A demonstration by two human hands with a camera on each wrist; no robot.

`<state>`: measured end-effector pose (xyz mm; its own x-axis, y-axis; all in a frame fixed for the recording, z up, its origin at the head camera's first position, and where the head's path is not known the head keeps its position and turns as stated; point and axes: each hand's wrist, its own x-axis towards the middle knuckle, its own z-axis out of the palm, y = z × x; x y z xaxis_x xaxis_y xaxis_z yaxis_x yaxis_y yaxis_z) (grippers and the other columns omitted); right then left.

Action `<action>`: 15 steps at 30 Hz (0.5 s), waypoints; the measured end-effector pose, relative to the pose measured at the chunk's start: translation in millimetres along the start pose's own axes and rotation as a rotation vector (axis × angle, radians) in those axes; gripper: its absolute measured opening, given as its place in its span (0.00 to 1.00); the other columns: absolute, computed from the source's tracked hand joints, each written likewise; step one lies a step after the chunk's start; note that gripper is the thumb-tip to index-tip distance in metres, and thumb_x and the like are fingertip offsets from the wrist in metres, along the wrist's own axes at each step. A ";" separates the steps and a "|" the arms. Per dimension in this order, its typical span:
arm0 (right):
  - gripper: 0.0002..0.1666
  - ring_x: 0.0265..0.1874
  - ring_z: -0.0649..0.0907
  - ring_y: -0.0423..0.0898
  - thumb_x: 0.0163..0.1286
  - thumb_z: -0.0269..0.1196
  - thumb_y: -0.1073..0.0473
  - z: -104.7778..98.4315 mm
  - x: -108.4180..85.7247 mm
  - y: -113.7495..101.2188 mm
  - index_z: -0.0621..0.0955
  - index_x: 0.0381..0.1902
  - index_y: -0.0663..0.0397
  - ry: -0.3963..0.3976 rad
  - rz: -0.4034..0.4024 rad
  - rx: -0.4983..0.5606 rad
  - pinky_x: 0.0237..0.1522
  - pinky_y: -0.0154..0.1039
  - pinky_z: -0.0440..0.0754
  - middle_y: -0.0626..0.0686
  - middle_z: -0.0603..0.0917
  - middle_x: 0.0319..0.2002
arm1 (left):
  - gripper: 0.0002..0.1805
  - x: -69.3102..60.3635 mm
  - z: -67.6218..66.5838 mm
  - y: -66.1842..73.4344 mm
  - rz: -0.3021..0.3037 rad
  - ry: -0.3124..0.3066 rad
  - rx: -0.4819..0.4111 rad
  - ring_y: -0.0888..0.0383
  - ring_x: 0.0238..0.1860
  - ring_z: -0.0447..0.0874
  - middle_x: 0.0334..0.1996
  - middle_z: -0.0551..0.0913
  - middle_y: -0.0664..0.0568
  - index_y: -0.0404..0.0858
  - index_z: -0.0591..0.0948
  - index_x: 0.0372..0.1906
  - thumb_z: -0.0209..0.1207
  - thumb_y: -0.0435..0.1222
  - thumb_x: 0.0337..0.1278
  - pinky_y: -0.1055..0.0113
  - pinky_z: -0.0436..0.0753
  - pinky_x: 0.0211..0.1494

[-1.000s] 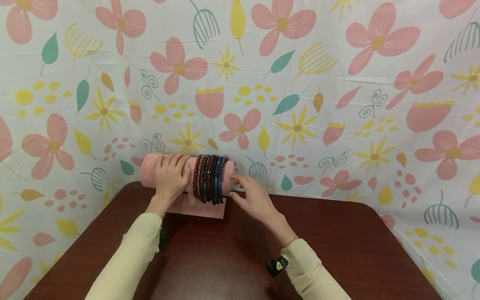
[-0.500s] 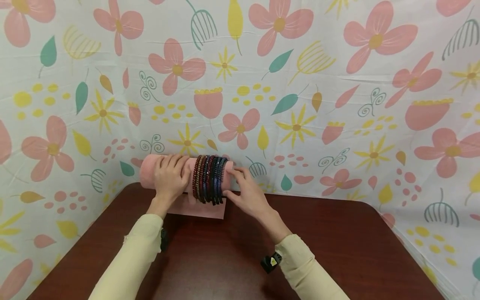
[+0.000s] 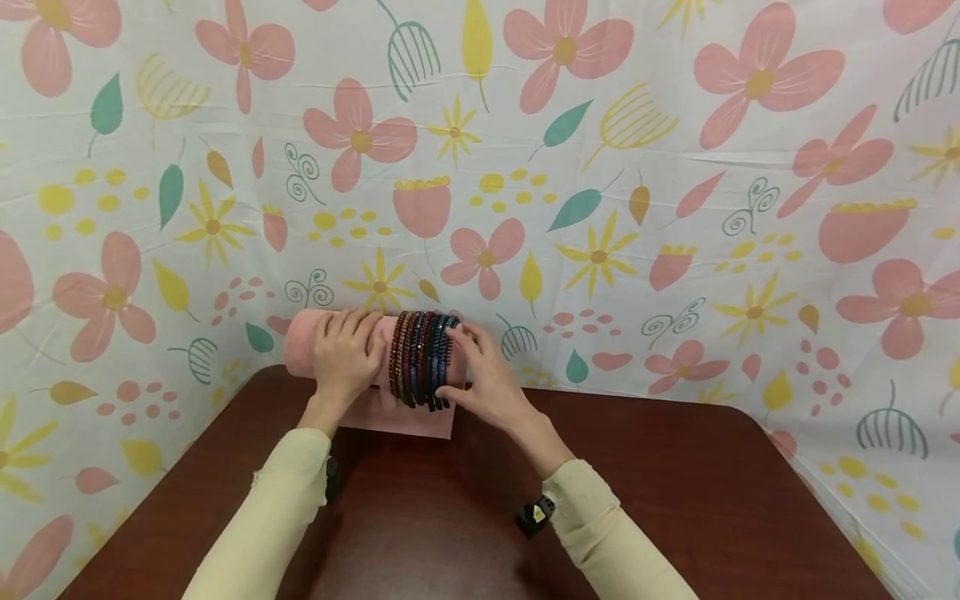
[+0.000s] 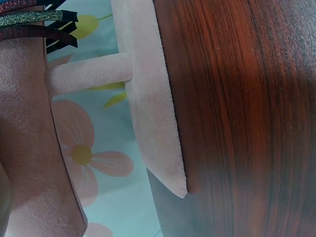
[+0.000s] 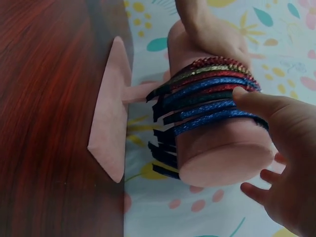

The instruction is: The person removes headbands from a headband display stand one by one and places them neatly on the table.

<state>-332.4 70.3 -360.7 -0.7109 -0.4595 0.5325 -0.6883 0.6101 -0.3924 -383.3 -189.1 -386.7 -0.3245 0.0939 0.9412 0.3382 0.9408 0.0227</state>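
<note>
A pink padded headband holder (image 3: 300, 354), a horizontal roll on a post and flat base (image 5: 108, 113), stands at the table's back left. Several glittery headbands (image 3: 418, 358) in red, gold, blue and black sit side by side round its right part, their ends hanging below the roll. My left hand (image 3: 345, 346) grips the roll left of the headbands, fingers curled over the top. At the roll's right end, my right hand (image 3: 487, 379) is spread around it. Its thumb (image 5: 256, 101) lies over the outer headbands, while several fingertips show beyond the roll; the index finger is partly hidden.
The dark reddish-brown table (image 3: 420, 517) extends in front of the holder. A floral cloth (image 3: 585, 208) hangs right behind it. A black wrist camera (image 3: 535, 515) sits on the right wrist, below the cuff.
My right hand has moved left from beside the roll's end to reach around it, its thumb and fingers now at the outer headbands. The left hand keeps its hold on the roll.
</note>
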 end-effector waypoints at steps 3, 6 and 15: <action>0.55 0.73 0.62 0.59 0.57 0.75 0.52 2.8 0.3 3.4 0.59 0.77 0.47 -0.024 -0.004 0.002 0.66 0.57 0.72 0.58 0.55 0.76 | 0.22 -0.9 1.2 0.0 0.001 -0.001 0.005 0.43 0.51 0.81 0.48 0.86 0.45 0.42 0.86 0.49 0.46 0.47 0.67 0.45 0.71 0.64; 0.57 0.75 0.59 0.59 0.56 0.76 0.53 5.3 0.2 5.8 0.57 0.78 0.47 -0.012 -0.022 0.006 0.66 0.59 0.71 0.58 0.52 0.78 | 0.23 -1.2 2.3 0.1 0.004 0.005 0.008 0.43 0.51 0.81 0.48 0.86 0.45 0.42 0.86 0.49 0.45 0.48 0.67 0.45 0.71 0.64; 0.59 0.77 0.56 0.60 0.55 0.76 0.56 7.0 5.7 6.0 0.56 0.78 0.47 -0.011 -0.030 -0.019 0.70 0.60 0.66 0.55 0.49 0.80 | 0.22 -0.3 -0.2 1.6 0.005 0.023 -0.001 0.44 0.51 0.82 0.47 0.87 0.45 0.41 0.86 0.49 0.47 0.47 0.66 0.45 0.72 0.64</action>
<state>-341.7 66.8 -365.2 -0.6919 -0.4844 0.5355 -0.7063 0.6080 -0.3626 -382.5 -187.7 -386.8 -0.3020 0.0914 0.9489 0.3412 0.9398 0.0180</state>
